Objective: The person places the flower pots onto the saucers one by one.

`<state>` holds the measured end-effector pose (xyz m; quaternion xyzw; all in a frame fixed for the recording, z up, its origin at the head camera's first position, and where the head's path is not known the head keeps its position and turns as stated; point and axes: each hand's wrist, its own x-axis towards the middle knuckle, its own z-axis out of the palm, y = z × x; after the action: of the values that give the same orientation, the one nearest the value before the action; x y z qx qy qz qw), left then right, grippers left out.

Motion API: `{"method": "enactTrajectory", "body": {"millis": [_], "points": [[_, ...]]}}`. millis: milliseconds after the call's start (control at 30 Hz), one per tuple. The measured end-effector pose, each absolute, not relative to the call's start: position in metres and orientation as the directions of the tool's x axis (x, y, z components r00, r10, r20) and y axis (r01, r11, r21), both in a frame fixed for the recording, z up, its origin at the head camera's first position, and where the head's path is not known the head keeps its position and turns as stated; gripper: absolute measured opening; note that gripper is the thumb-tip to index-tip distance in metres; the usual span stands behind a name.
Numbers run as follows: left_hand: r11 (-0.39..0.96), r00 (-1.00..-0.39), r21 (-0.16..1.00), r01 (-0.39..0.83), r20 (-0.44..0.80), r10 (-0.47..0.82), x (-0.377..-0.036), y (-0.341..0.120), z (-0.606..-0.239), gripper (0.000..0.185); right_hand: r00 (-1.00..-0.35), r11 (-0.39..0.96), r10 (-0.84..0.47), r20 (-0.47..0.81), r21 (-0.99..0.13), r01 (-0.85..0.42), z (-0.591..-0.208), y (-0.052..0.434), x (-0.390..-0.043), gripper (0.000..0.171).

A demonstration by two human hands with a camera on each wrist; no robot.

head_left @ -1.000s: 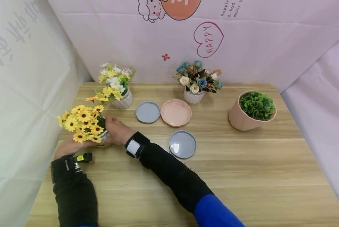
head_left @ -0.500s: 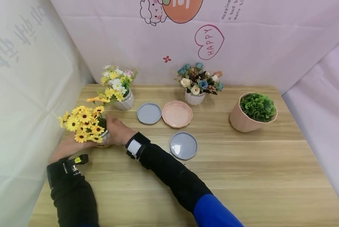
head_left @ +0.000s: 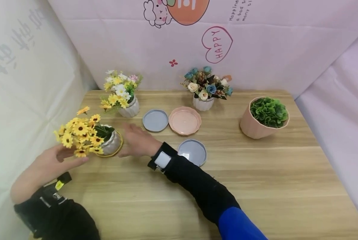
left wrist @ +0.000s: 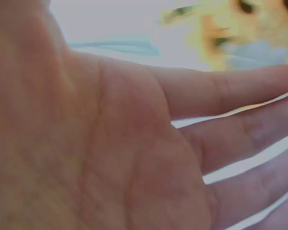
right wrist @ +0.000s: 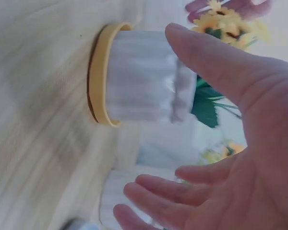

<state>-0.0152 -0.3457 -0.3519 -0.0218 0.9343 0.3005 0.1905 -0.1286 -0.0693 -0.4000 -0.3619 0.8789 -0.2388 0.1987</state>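
A white ribbed flowerpot [head_left: 111, 144] of yellow daisies [head_left: 80, 129] stands on a yellow saucer [head_left: 120, 146] at the table's left. In the right wrist view the pot [right wrist: 139, 76] sits inside the raised rim of that saucer [right wrist: 100, 79]. My right hand [head_left: 139, 141] is just right of the pot, thumb and fingers spread, holding nothing. On the other side my left hand [head_left: 51, 165] is near the blossoms, its fingers partly hidden behind them. The left wrist view shows its palm [left wrist: 120, 143] bare and fingers extended.
Behind stands a pot of white and yellow flowers [head_left: 129, 108]; farther right, one with blue and cream roses [head_left: 203, 104]. Between lie a grey saucer [head_left: 155, 120] and a pink saucer [head_left: 184, 120]. Another grey saucer [head_left: 193, 150] is by my right forearm. A pink planter [head_left: 256, 123] stands right.
Both hands have let go of the daisy pot and drawn apart, the left toward the lower left, the right to the right. The pot stays on its yellow saucer.
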Motion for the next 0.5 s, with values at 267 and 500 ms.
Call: {"method": "enactTrajectory", "body": {"millis": [267,500], "points": [[0.791,-0.999,0.611,-0.016,-0.039,0.011,0.016,-0.324,-0.327,0.051,-0.742,0.685,-0.642,-0.194,-0.58,-0.441,-0.387,-0.027,-0.125,0.115],[0.626,-0.973,0.748,0.22,0.119,0.199,-0.013,-0.269,-0.324,0.066,-0.823,0.745,-0.525,-0.216,-0.585,-0.321,-0.397,-0.007,-0.154,0.117]]}}
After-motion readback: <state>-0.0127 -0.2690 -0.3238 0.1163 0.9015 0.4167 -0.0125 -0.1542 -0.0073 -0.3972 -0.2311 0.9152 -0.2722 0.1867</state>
